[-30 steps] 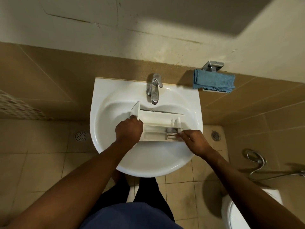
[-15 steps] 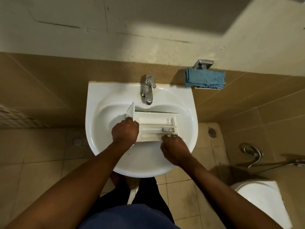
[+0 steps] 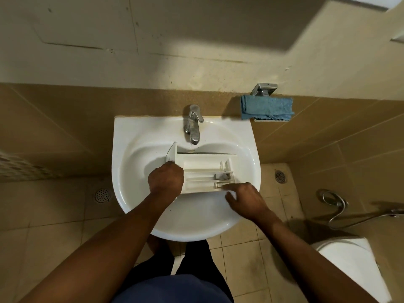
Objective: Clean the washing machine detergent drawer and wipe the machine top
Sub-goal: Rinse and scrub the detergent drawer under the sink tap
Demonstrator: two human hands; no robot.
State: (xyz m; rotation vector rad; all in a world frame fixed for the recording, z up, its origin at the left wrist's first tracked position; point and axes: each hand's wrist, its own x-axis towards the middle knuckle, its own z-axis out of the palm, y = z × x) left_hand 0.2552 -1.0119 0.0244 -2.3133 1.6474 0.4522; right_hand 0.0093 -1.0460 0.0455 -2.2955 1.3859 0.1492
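Observation:
A white detergent drawer point(image 3: 203, 169) lies across the white wash basin point(image 3: 135, 136), its front panel at the left and its compartments facing up. My left hand point(image 3: 166, 180) grips the drawer's left end just behind the front panel. My right hand point(image 3: 246, 199) is at the drawer's near right corner, with fingers extended and their tips touching its front edge. A small grey part sits in the right compartment. The chrome tap point(image 3: 193, 123) stands just behind the drawer; no water shows.
A folded blue cloth point(image 3: 266, 109) lies on a chrome wall holder right of the basin. A white toilet point(image 3: 349, 265) sits at the lower right, with a spray hose point(image 3: 336, 202) on the wall. Floor drains point(image 3: 101, 195) flank the basin on the tiled floor.
My right hand has slid back right along the drawer's near edge and its fingers have spread. The left hand keeps its grip. The view has shifted slightly.

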